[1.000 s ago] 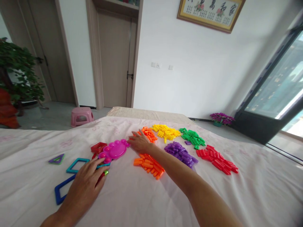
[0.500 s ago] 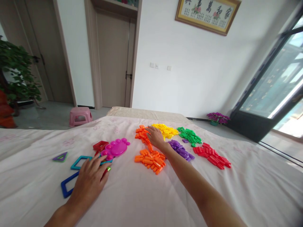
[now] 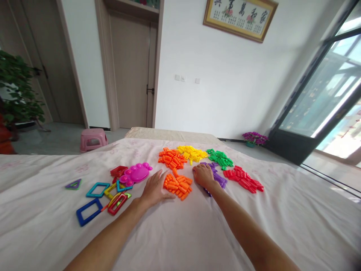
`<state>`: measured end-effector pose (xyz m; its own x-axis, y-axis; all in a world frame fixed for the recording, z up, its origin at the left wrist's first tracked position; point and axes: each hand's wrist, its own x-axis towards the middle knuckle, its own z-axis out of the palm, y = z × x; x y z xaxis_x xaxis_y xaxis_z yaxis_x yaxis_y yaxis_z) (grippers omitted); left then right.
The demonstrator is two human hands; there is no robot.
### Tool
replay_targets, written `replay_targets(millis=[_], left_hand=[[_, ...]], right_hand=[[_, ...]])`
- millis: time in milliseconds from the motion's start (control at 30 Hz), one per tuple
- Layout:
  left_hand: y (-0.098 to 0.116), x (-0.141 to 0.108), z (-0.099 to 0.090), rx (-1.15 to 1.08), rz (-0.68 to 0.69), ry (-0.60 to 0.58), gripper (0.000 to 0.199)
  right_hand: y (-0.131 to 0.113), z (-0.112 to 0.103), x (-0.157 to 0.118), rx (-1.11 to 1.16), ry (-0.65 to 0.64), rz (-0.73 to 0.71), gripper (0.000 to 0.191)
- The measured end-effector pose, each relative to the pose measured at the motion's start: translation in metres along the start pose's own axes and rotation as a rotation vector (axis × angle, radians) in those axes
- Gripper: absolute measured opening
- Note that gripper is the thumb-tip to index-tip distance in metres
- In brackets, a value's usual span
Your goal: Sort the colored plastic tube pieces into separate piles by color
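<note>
My left hand [image 3: 155, 190] is open at the left edge of the nearer pile of orange plastic pieces [image 3: 178, 185], thumb and fingers apart. My right hand [image 3: 203, 175] is on the cloth between that pile and the purple pieces [image 3: 219, 178], which it partly covers. Its fingers are curled inward, and whatever may be under them is hidden. Behind the hands are a second orange pile [image 3: 172, 158], a yellow pile [image 3: 192, 153] and a green pile [image 3: 221, 159]. To the right of the purple ones lies a pile of red pieces [image 3: 244, 178].
Left of my left hand are a pink paw-shaped plastic piece [image 3: 139, 174], a blue frame tile [image 3: 89, 212], a red frame tile [image 3: 117, 204] and a small triangle tile [image 3: 73, 184]. A pale cloth [image 3: 175, 241] covers the surface. A pink stool [image 3: 93, 140] stands beyond it.
My left hand has moved right, from the frame tiles to the nearer orange pile, uncovering the tiles. My right hand has come back toward me from the far orange pile to the purple pieces.
</note>
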<state>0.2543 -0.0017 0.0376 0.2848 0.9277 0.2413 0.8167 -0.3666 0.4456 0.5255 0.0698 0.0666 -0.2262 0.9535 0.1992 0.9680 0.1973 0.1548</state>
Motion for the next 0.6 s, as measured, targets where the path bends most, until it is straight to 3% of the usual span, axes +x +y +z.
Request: replay_targets(millis=[167,267,400,600], left_hand=[[0.011,0.029,0.01,-0.045,0.097,-0.044,0.113],[0.017,0.034,0.02,-0.05,0.134,-0.024,0.111],[0.025,0.04,0.032,-0.088,0.183,0.025,0.101],[0.042,0.045,0.042,-0.256,0.17,0.066,0.095]], right_hand=[[0.004,-0.012,-0.016,0.069,0.035,-0.03,0.035],[-0.02,-0.016,-0.026,0.208,0.095,-0.104,0.042],[-0.05,-0.007,-0.034,0.319,0.025,-0.229,0.04],[-0.039,0.009,-0.032,0.592,0.111,-0.111,0.045]])
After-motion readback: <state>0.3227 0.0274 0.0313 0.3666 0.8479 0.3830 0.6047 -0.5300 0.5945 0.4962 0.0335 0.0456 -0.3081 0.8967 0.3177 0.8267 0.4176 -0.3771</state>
